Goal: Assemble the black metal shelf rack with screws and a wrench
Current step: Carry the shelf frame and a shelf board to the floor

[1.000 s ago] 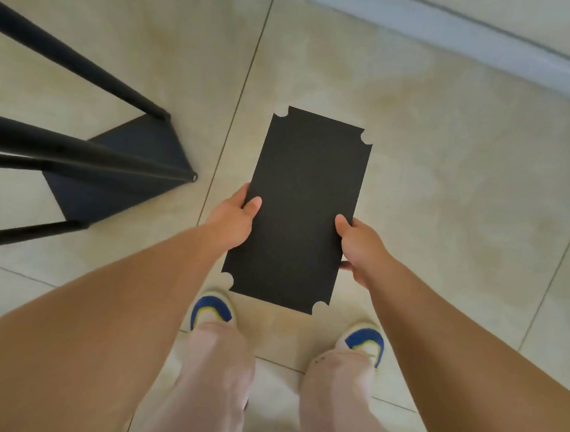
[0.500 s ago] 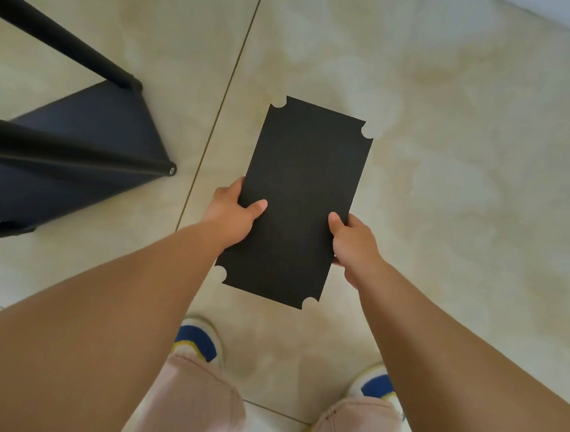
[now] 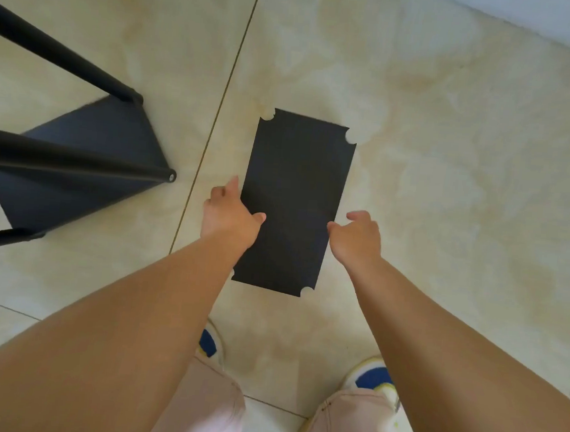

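A black rectangular shelf panel [image 3: 295, 196] with notched corners lies flat below my hands, over the beige tile floor. My left hand [image 3: 230, 216] hovers at its left edge, thumb over the panel and index finger stretched forward. My right hand [image 3: 357, 238] is at the right edge with loosely curled fingers and its thumb tip by the rim. Neither hand plainly grips the panel. The partly built black rack [image 3: 86, 166] stands at the left, its poles [image 3: 59, 160] rising toward me from a fitted shelf.
Beige tile floor [image 3: 451, 160] all around, with a grout line [image 3: 216, 118] between rack and panel. A pale baseboard [image 3: 547, 25] runs along the top right. My two shoes [image 3: 371, 376] stand just behind the panel.
Both hands held the panel by its long edges before. Now the panel sits lower and looks smaller, and my fingers have come off its edges.
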